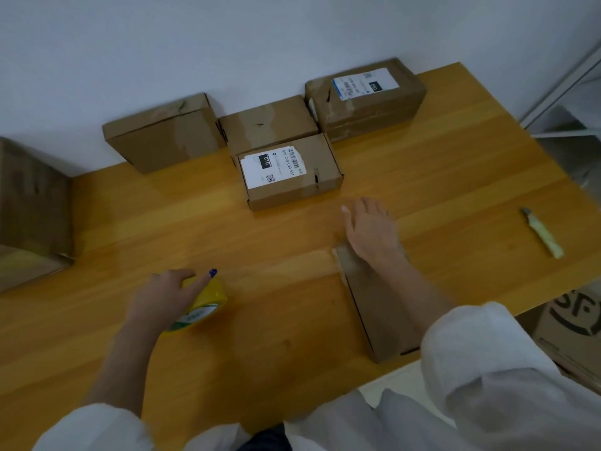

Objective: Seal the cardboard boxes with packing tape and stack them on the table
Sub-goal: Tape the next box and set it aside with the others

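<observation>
My left hand [164,296] grips a yellow roll of packing tape [203,304] that rests on the wooden table [162,216] near its front. My right hand [370,232] hovers open, fingers spread, over the far end of a long flat cardboard box [377,307] lying under my right forearm. A small box with a white label [289,172] sits just beyond that hand. Behind it lies a plain box [266,123], a slanted box [162,133] to the left, and a taller labelled box [366,97] at the back right.
A utility knife [541,232] with a pale handle lies near the table's right edge. A large cardboard box [31,206] stands at the left edge. On the floor at the right sits a printed carton [572,323]. A white wall backs the table.
</observation>
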